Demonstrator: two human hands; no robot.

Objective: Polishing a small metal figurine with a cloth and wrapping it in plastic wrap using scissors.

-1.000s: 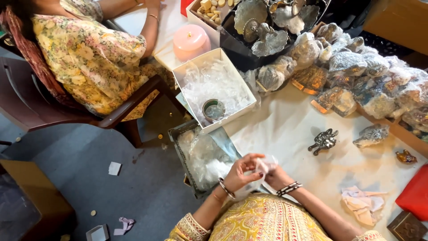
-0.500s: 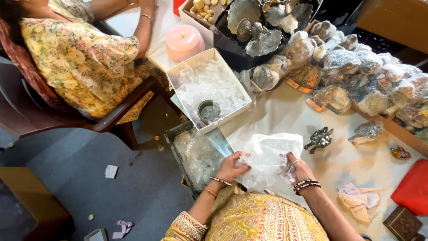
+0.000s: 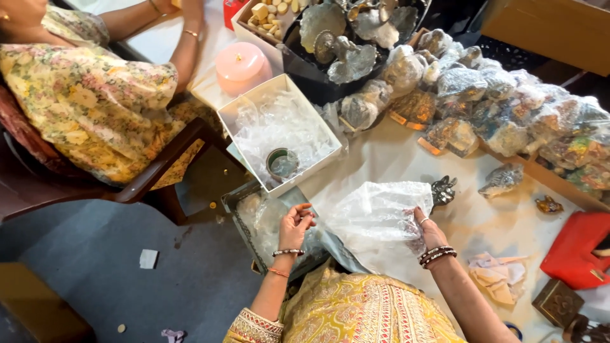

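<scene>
Pinching clear plastic bag (image 3: 376,216), right hand (image 3: 429,234); left hand (image 3: 295,225) loose.

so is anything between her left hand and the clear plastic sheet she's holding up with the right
Nothing visible. The right hand grips the sheet of clear plastic wrap at its right edge, and the left hand hangs open just off its left edge, with only bare air between. The white box lies further up, out of the way.

Plastic sheet (image 3: 375,213): on the table (image 3: 394,159), between left hand (image 3: 293,225) and right hand (image 3: 432,234)
Open box (image 3: 279,130): behind the left hand
Wrapped figurines (image 3: 508,121): right, behind the sheet
Seated person (image 3: 95,101): far left
</scene>
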